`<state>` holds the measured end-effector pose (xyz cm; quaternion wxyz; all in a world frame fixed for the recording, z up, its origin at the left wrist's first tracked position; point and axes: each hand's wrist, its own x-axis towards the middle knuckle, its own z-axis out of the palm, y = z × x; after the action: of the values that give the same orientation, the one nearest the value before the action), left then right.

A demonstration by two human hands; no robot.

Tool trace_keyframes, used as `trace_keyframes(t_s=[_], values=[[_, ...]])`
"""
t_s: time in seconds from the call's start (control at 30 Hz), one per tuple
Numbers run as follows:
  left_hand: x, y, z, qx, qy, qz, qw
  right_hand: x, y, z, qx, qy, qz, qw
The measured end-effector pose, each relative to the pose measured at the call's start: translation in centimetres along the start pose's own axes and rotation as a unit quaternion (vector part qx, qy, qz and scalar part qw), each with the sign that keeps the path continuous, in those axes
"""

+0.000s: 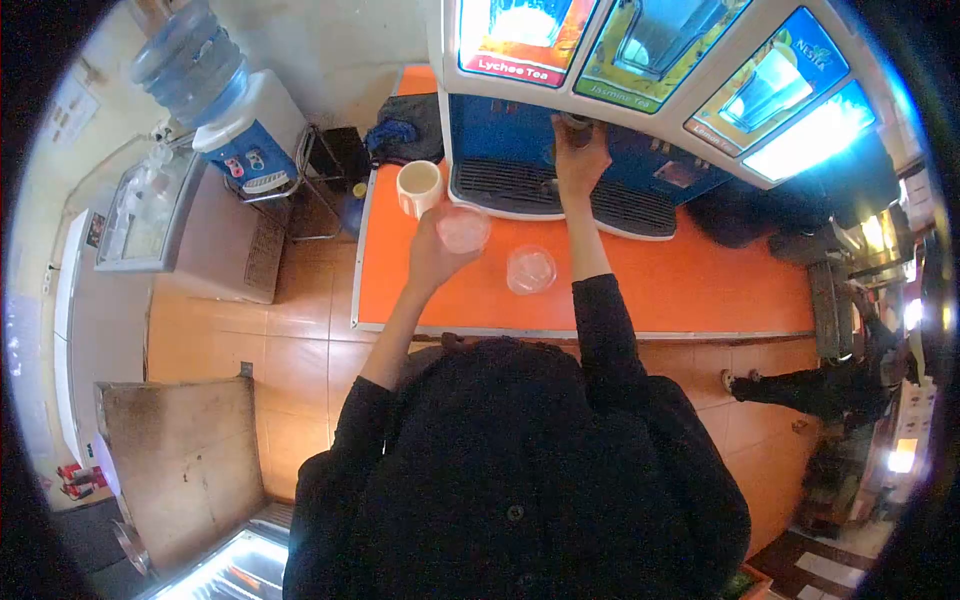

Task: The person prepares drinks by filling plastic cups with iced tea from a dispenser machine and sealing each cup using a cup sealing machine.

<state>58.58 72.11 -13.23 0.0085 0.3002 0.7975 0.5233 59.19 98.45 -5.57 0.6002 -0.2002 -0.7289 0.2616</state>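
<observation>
My left hand (438, 252) is closed around a clear plastic cup (463, 229) with a pinkish look, above the orange counter. My right hand (580, 162) reaches in under the front of the drink dispenser (500, 130), its fingers curled round a dark, round-topped object (576, 122) whose kind I cannot make out. Between my forearms a second clear plastic cup (531, 270) stands on the counter, with something whitish or clear inside. Close behind my left hand is a cream-coloured mug (420, 186).
Black drip grilles (510, 185) run along the dispenser's foot. A dark cloth (405, 128) lies at the left end of the orange counter (680, 285). Further left stand a water dispenser (245, 140) and a chest freezer (205, 235). Another person's legs (790, 388) show at right.
</observation>
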Motion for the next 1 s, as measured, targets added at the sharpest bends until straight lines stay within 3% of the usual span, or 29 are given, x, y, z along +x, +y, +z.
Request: trace_keyframes(t_s=[0.07,0.17,0.23,0.27,0.43,0.57,0.67,0.73,0.77,0.83,0.93,1.0], values=[[2.0,1.0,0.2,-0.024,0.014,0.005,1.000,0.0,-0.5,-0.2,-0.015,0.024,-0.026,0.999],[5.2,2.2,0.6,-0.023,0.032,0.068,0.997,0.2,-1.5,-0.6,0.031,0.000,0.024,0.999],[7.1,3.4,0.9,0.024,0.021,0.093,0.995,0.0,-0.8,-0.3,-0.005,0.021,-0.013,1.000],[7.8,4.0,1.0,0.024,0.020,0.100,0.995,-0.2,-0.6,-0.5,-0.011,-0.012,0.025,1.000],[10.8,5.3,2.1,0.060,-0.011,0.097,0.993,-1.1,-1.4,-2.5,-0.032,-0.032,0.036,0.998],[11.8,5.3,2.7,0.044,-0.027,0.109,0.993,-1.4,-2.5,-4.7,-0.025,-0.127,0.090,0.988],[12.1,4.7,2.8,0.045,-0.058,0.127,0.989,-0.8,-3.3,-6.1,-0.044,-0.173,0.018,0.984],[12.1,5.2,2.7,0.052,-0.077,0.144,0.985,0.0,-3.7,-7.0,-0.079,-0.278,-0.043,0.956],[12.0,5.4,2.7,0.041,-0.098,0.139,0.985,0.0,-3.4,-7.2,-0.084,-0.276,-0.041,0.957],[11.8,5.1,3.1,0.027,-0.122,0.135,0.983,0.1,-3.2,-7.5,-0.168,-0.325,-0.141,0.920],[11.3,4.4,3.8,0.026,-0.118,0.179,0.976,0.8,-4.2,-8.1,-0.211,-0.367,-0.215,0.880],[10.7,4.6,3.8,0.014,-0.121,0.178,0.977,0.8,-4.6,-8.1,-0.229,-0.376,-0.226,0.869]])
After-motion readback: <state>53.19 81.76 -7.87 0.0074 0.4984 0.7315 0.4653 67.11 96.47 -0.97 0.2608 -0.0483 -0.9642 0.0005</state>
